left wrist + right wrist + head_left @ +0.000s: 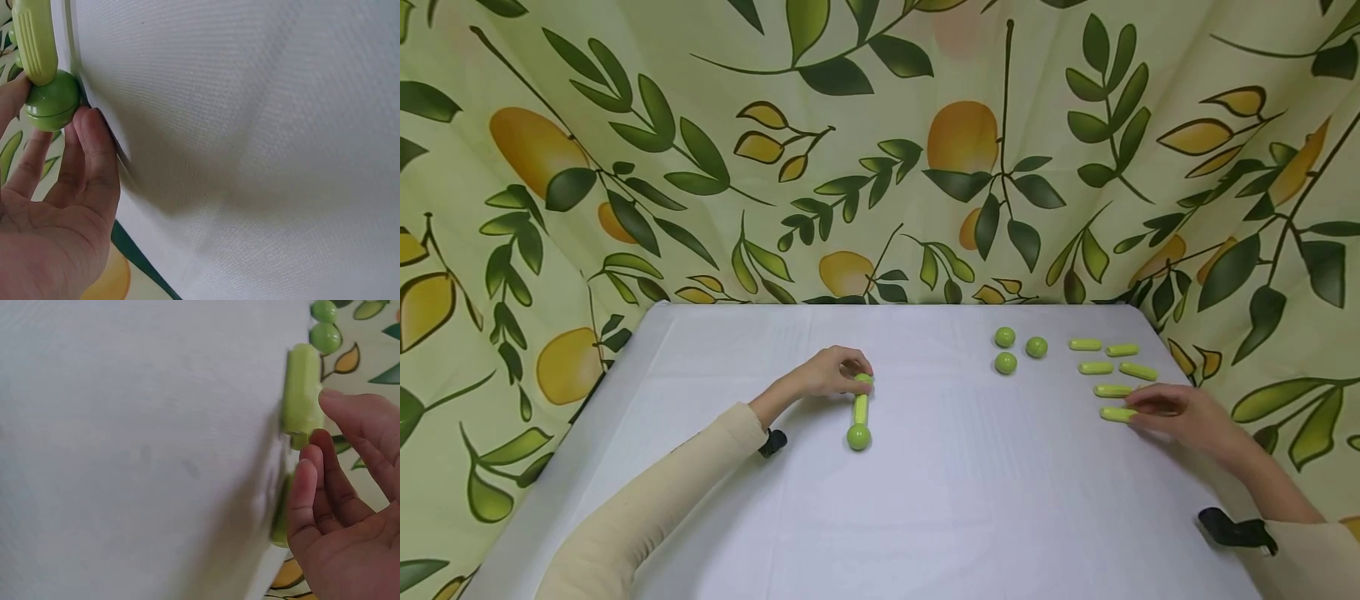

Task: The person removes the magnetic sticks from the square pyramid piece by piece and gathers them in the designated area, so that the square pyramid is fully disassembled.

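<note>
My left hand grips a green ball with thumb and fingertips around it. That ball sits at the far end of a light green ribbed rod, and a second green ball is at the rod's near end. On the right, my right hand is at the right end of the nearest loose green rod. In the right wrist view its thumb overlaps the edge of a rod, and the fingertips are slightly spread close to the rod's end.
Three loose green balls lie at the back right of the white-covered table. Beside them, several more light green rods lie in two rough columns. A fruit-patterned curtain hangs behind the table and along its sides.
</note>
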A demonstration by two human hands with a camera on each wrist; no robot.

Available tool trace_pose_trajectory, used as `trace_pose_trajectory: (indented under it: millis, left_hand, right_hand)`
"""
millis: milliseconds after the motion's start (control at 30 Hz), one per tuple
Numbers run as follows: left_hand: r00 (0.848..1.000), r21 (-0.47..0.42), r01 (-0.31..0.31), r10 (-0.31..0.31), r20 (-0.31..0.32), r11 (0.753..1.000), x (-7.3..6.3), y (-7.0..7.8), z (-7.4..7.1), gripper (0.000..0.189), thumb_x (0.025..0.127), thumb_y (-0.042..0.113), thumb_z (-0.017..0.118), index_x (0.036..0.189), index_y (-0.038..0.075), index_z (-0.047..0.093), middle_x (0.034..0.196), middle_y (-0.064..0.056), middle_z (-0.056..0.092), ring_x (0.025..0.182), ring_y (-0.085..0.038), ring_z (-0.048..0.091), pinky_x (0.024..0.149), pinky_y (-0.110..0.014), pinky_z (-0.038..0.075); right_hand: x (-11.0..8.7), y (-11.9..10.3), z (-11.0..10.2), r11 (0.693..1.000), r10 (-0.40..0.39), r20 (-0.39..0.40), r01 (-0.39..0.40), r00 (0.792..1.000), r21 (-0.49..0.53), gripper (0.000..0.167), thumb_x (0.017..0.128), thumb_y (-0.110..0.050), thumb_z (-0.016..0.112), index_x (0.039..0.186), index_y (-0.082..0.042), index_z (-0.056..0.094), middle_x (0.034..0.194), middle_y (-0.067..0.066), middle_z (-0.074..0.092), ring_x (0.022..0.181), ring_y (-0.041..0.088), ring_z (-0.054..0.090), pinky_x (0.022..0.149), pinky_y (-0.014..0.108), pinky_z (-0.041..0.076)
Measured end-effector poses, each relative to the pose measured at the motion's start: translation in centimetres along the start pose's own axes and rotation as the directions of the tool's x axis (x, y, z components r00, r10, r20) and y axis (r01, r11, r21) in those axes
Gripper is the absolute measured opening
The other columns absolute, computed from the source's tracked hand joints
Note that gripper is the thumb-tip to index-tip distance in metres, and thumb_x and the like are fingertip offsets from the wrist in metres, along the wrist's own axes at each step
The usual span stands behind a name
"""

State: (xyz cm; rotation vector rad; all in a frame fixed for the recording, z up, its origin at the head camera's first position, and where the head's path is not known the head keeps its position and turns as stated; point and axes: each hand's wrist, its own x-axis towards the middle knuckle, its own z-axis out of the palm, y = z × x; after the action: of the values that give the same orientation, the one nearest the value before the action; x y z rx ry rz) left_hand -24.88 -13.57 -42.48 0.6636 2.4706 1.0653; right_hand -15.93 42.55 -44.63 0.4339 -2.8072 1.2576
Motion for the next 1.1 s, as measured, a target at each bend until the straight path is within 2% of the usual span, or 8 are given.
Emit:
trace_pose_trajectory:
  millis: [167,300,467,667,833,967,1100]
  left_hand:
    - [1.000,0.007,0.000,0.000,0.000,1.000,-0.1,0.1,0.0,0.018,0.091,0.015,0.080,0.105,0.007,0.072,0.105,-0.002,0.068,0.109,-0.024,0.062,0.088,-0.035,0.051]
    - [1.000,0.002,-0.004,0.004,-0.003,1.000,-0.2,0.2,0.0,0.018,0.091,0.014,0.080,0.105,0.006,0.071,0.105,-0.002,0.068,0.107,-0.024,0.062,0.086,-0.034,0.051]
    - [1.000,0.005,-0.002,0.002,-0.010,1.000,-0.3,0.2,0.0,0.017,0.091,0.015,0.080,0.104,0.008,0.071,0.104,-0.001,0.067,0.107,-0.023,0.061,0.086,-0.034,0.051]
    - [1.000,-0.006,-0.016,0.016,-0.005,1.000,-0.1,-0.1,0.1,0.019,0.091,0.015,0.080,0.105,0.007,0.071,0.104,-0.001,0.067,0.105,-0.022,0.062,0.088,-0.033,0.052]
    - [1.000,0.011,-0.013,0.013,-0.005,1.000,-0.4,0.1,0.2,0.034,0.090,0.020,0.081,0.117,0.006,0.067,0.111,-0.005,0.066,0.102,-0.022,0.062,0.089,-0.035,0.051]
    - [0.999,0.038,0.032,-0.031,-0.026,0.999,-1.0,0.5,0.4,0.052,0.089,0.026,0.082,0.131,0.007,0.059,0.116,-0.010,0.064,0.099,-0.023,0.064,0.088,-0.038,0.052]
    - [0.997,0.080,0.076,-0.073,-0.037,0.994,-1.7,0.9,0.8,0.065,0.087,0.032,0.084,0.138,0.007,0.052,0.111,-0.009,0.064,0.092,-0.020,0.063,0.083,-0.038,0.051]
  right_hand:
    - [0.0,-0.4,-0.6,0.998,-0.050,-0.007,0.050,0.999,0.047,0.026,0.086,0.006,0.078,0.110,0.007,0.069,0.099,0.006,0.073,0.087,0.002,0.064,0.071,0.014,0.049]
    - [0.2,-1.2,-0.7,0.998,-0.044,-0.007,0.045,0.999,0.052,0.026,0.089,0.004,0.076,0.113,0.007,0.069,0.102,0.005,0.072,0.090,0.002,0.064,0.072,0.014,0.050]
    - [1.0,-2.3,-0.1,0.998,-0.046,-0.003,0.046,0.999,0.044,0.027,0.090,0.000,0.077,0.115,0.006,0.069,0.105,0.005,0.073,0.090,0.003,0.065,0.073,0.015,0.051]
    - [2.1,-3.5,1.1,0.994,-0.054,0.028,0.051,0.998,0.097,0.028,0.090,0.000,0.077,0.116,0.007,0.068,0.105,0.012,0.072,0.091,0.005,0.066,0.074,0.017,0.052]
    - [3.5,-4.3,2.3,0.985,-0.095,0.057,0.085,0.994,0.153,0.027,0.089,0.004,0.076,0.115,0.009,0.068,0.107,0.013,0.071,0.091,0.008,0.067,0.074,0.018,0.054]
    - [4.5,-5.0,3.5,0.983,-0.108,0.065,0.096,0.992,0.157,0.027,0.089,0.003,0.076,0.114,0.008,0.069,0.107,0.017,0.070,0.092,0.009,0.067,0.073,0.021,0.055]
    - [5.4,-5.6,4.6,0.983,-0.111,0.071,0.099,0.991,0.156,0.026,0.090,0.000,0.077,0.114,0.007,0.069,0.109,0.024,0.068,0.092,0.010,0.067,0.075,0.021,0.054]
